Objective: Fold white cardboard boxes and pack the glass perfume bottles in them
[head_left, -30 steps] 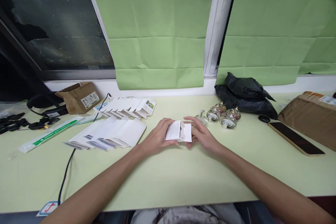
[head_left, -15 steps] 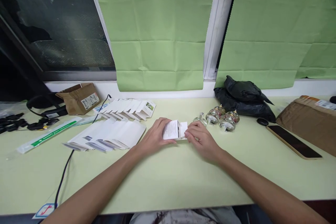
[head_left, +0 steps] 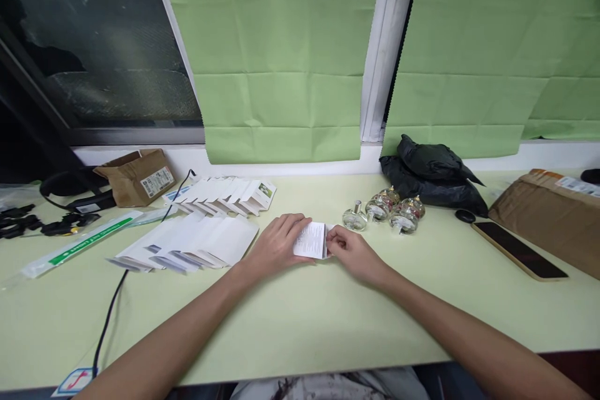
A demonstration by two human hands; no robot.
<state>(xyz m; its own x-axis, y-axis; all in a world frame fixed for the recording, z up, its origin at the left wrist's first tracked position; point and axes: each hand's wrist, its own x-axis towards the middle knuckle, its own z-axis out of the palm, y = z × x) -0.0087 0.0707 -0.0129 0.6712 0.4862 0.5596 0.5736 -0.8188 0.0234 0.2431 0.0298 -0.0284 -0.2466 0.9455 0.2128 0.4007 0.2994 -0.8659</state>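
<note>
A small white carton [head_left: 310, 241] with fine print on its face is held above the table in front of me. My left hand [head_left: 280, 240] wraps round its left side, thumb below and fingers over the top. At the carton's right end, my right hand [head_left: 349, 250] pinches the end flap, which is mostly hidden behind the fingers. Just beyond the right hand lies a small glass bottle [head_left: 355, 219] with a silver neck. Left of my left hand, several flat white cartons [head_left: 206, 240] lie fanned out.
More white boxes [head_left: 229, 194] stand in a row behind. Ornate glass bottles [head_left: 404, 219], black plastic bags [head_left: 434, 178], a phone [head_left: 520, 250] and a brown parcel [head_left: 548, 215] are on the right. At left are an open cardboard box [head_left: 135, 178] and a black cable [head_left: 110, 319].
The right hand has moved slightly left, in against the carton's end, and the flap that stuck out is now mostly out of sight. The view has shifted a little.
</note>
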